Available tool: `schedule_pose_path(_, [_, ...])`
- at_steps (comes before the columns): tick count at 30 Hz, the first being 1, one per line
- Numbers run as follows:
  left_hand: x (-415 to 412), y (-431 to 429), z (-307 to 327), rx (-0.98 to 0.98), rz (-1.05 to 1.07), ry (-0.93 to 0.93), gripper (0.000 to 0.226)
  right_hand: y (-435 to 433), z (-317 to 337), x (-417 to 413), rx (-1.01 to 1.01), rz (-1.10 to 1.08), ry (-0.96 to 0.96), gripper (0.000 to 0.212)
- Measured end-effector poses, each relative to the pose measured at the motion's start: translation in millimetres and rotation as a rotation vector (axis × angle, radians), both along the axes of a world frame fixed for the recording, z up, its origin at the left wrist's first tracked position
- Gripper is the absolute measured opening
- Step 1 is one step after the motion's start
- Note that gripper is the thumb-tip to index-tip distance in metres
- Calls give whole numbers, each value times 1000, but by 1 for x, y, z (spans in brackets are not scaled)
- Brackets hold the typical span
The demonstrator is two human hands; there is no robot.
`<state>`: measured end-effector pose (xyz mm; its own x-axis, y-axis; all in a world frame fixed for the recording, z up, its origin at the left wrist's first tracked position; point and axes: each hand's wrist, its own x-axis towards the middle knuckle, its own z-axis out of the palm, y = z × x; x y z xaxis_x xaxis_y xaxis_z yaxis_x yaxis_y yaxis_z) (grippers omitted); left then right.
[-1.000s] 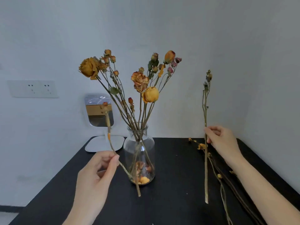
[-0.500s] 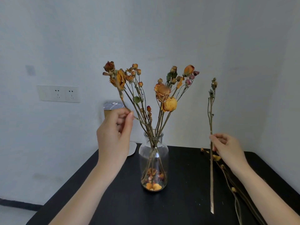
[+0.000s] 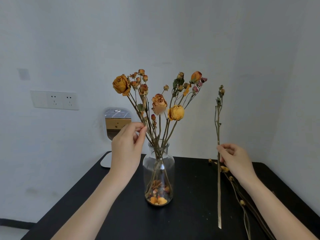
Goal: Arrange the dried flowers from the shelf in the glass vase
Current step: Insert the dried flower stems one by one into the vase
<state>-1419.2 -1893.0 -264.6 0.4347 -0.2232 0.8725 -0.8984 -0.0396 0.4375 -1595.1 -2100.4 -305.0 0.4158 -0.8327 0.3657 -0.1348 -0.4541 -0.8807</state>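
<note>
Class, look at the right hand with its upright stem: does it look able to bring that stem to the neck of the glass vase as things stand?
Probably yes. The right hand holds the long stem upright beside the glass vase, with nothing standing between them. The left hand pinches stems at the vase's far side, though the neck is already crowded.

The vase [image 3: 158,172] is clear, glossy glass, smooth enough to catch pale highlights on its shoulders, and it stands on a black table [image 3: 121,213] with a matt, even surface. Inside the vase lie crumpled, papery orange and rust petals [image 3: 158,194], and above its neck the dried flowers [image 3: 158,103] look brittle and dull, on thin, woody, rough stems. Behind the vase to the left, a small mirror [image 3: 116,123] has a smooth white plastic-looking frame and a shiny reflective face, and the wall [image 3: 155,32] behind it is flat, matt, pale paint.
</note>
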Motion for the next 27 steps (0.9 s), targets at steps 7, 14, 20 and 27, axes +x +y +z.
schedule_pose_path(7, [2, -9, -10, 76, 12, -5, 14, 4, 0, 7, -12, -1, 11, 11])
schedule_pose_path(14, [4, -20, -14, 110, 43, 31, 14, 2, -3, 9, -10, -7, 15, 10])
schedule_pose_path(20, [13, -34, -29, 284, 108, 97, 19, 2, -5, 10, -10, -4, 13, 11])
schedule_pose_path(27, [8, -37, -73, 119, 13, 318, 26, -1, -5, 12, -1, -1, 23, 17])
